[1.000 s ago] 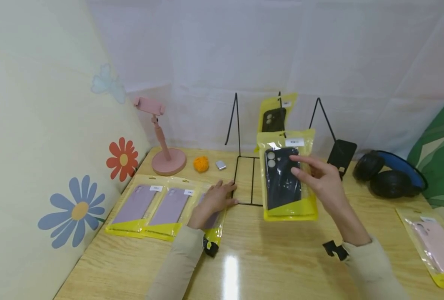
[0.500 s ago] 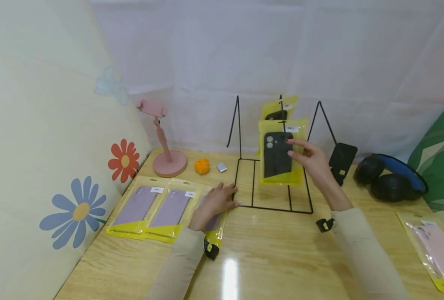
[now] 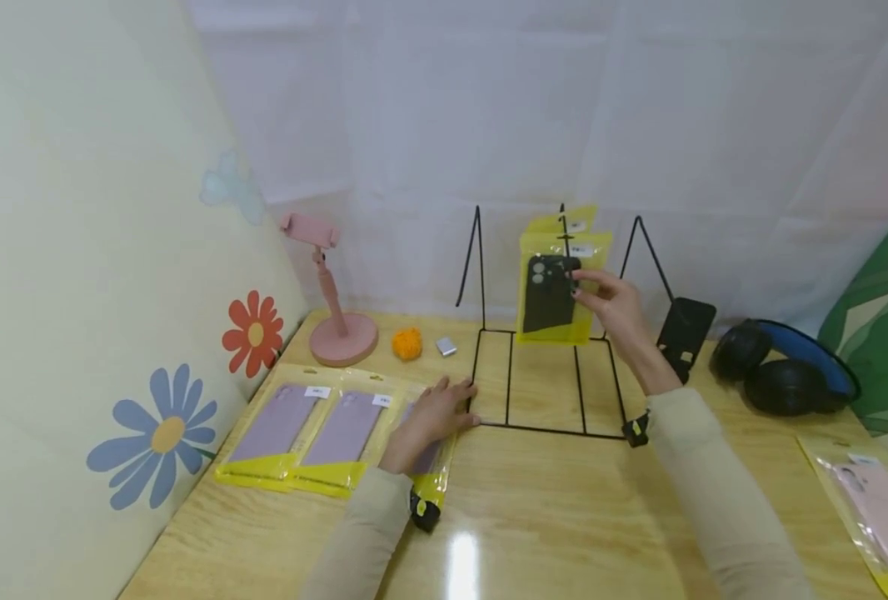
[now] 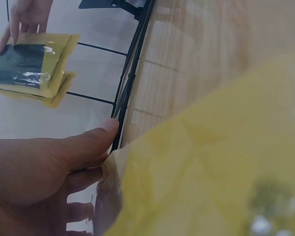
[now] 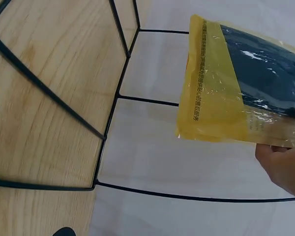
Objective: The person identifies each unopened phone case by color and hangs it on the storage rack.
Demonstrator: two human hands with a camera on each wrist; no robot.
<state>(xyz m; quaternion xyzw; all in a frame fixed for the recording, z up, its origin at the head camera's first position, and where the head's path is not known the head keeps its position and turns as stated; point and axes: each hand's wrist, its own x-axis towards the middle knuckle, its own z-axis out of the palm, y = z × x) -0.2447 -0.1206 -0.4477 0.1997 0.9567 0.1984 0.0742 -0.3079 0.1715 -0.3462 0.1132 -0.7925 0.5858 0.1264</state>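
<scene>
A packaged black phone case [image 3: 549, 292] in a yellow-and-clear pouch hangs on the middle hook of a black wire rack [image 3: 534, 428]. My right hand [image 3: 615, 304] holds the pouch by its right side, index finger and thumb near the case's upper right. In the right wrist view, fingers [image 5: 273, 160] curl at the pouch's edge. Another yellow pouch [image 3: 582, 218] hangs behind, mostly covered. My left hand [image 3: 432, 417] rests at the rack's front left corner, thumb [image 4: 101, 132] touching the wire. Under that hand lies a purple phone case pouch [image 3: 429, 462], partly hidden.
Two more purple case pouches lie to the left, one a packaged purple case [image 3: 346, 429]. Behind are a pink phone stand [image 3: 342, 337], an orange ball [image 3: 407, 343] and a small silver block [image 3: 446, 346]. Black headphones [image 3: 789, 383] and a pink case pouch [image 3: 879, 508] lie right.
My right hand and the front black case pouch have moved back along the middle hook, closer to the pouch behind. My left hand has stayed at the rack's corner. The head view has tilted slightly upward.
</scene>
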